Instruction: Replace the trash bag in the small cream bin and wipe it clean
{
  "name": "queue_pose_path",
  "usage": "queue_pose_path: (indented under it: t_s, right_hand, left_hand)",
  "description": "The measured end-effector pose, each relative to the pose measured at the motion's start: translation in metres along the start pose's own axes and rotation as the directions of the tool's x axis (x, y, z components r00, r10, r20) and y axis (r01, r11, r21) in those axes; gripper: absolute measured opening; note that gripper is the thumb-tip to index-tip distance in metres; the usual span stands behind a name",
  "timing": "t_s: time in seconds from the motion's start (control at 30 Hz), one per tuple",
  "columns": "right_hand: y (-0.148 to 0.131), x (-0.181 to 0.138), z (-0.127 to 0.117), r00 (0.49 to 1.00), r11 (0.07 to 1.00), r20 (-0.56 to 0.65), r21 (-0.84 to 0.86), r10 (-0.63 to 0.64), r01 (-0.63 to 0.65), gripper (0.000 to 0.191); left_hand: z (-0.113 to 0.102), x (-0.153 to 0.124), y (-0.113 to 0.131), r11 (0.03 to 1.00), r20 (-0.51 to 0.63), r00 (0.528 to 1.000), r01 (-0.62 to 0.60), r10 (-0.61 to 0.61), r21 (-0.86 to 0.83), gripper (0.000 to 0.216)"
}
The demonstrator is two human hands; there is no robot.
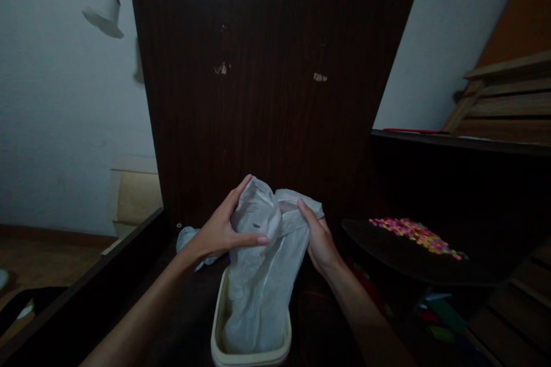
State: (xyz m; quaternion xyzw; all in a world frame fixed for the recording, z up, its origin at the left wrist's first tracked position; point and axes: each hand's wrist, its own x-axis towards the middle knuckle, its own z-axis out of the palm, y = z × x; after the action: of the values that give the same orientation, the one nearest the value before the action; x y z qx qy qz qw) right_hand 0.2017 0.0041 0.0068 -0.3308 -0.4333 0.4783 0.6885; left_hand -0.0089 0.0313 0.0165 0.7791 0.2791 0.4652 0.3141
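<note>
Holding a white plastic bag at lower centre of the frame, both hands grip its upper part. Left hand: fingers wrapped around the bag's top left bulge, thumb pressed flat across the front, closed on the plastic. Right hand: fingers curled against the bag's right side near the top, closed on the material; fingertips partly hidden behind the folds. Bag is crumpled, stands roughly upright, and its lower part sits inside a cream-coloured rectangular container at the bottom centre of the frame. Container rim shows on the left and front; its contents are hidden by the bag.

Behind the hands, a large dark wooden board stands tilted, filling the centre and upper part of the frame. Right of centre, a dark tray carries a heap of small multicoloured pieces, pink and yellow mostly, well apart from the bag. Pale crumpled material lies just behind the left wrist. Upper left of the frame: a wall lamp with a white shade on a pale wall. Lighting is dim; details in the lower right are too dark to tell.
</note>
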Motion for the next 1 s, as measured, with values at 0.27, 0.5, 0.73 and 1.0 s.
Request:
queue_pose_path:
  t_s: [0.27, 0.5, 0.73, 1.0]
  right_hand:
    - [0.003, -0.011, 0.007, 0.965, 0.998, 0.260, -0.054, 0.029, -0.015, 0.046]
    - [0.015, -0.016, 0.009, 0.936, 0.985, 0.350, -0.170, 0.022, 0.041, 0.059]
    - [0.018, -0.006, 0.014, 0.973, 0.964, 0.170, -0.187, -0.156, 0.187, 0.038]
    - [0.013, -0.009, 0.014, 0.988, 0.993, -0.106, -0.043, -0.113, 0.109, 0.039]
  left_hand:
    - [0.020, 0.015, 0.005, 0.967, -0.084, 0.988, -0.104, 0.127, 0.232, 0.023]
    - [0.032, 0.023, 0.016, 1.000, -0.290, 0.957, 0.009, -0.008, 0.002, 0.026]
    - [0.040, 0.011, 0.029, 0.996, -0.041, 0.996, -0.080, 0.082, 0.032, 0.023]
    - [0.038, -0.015, 0.010, 0.955, -0.155, 0.965, 0.237, -0.211, 0.180, 0.074]
